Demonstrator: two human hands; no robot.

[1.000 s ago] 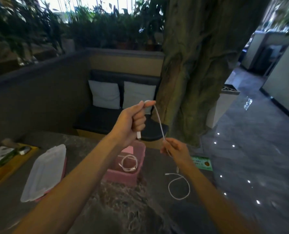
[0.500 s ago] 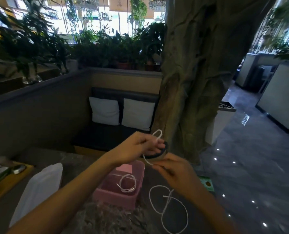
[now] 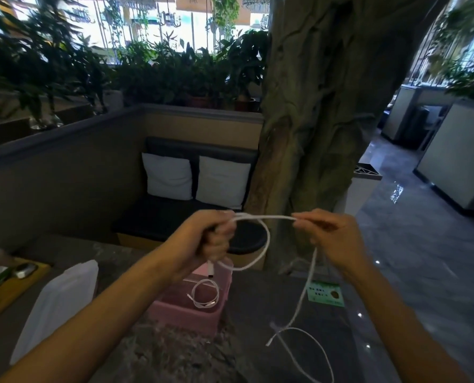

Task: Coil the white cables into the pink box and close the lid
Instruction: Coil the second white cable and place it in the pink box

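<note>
I hold a white cable (image 3: pixel 267 236) in the air above the table with both hands. My left hand (image 3: pixel 212 236) is shut on one loop of it, with a plug end hanging below the fist. My right hand (image 3: pixel 327 233) pinches the cable farther along, and the rest drops to the table, where it curls in a loose loop (image 3: pixel 310 352). Below my left hand stands the open pink box (image 3: pixel 184 313). Inside it lies another coiled white cable (image 3: pixel 205 295). The translucent white lid (image 3: pixel 56 305) lies on the table to the left of the box.
A green card (image 3: pixel 325 294) lies on the table right of the box. At the far left is a yellow tray (image 3: pixel 11 288) with small items. Beyond the table are a dark bench with two white cushions (image 3: pixel 194 178) and a large tree trunk (image 3: pixel 313 120).
My hands have moved apart: the left holds a loop while the right has drawn the cable out sideways. The view has tilted upward, so box and lid sit lower in the frame.
</note>
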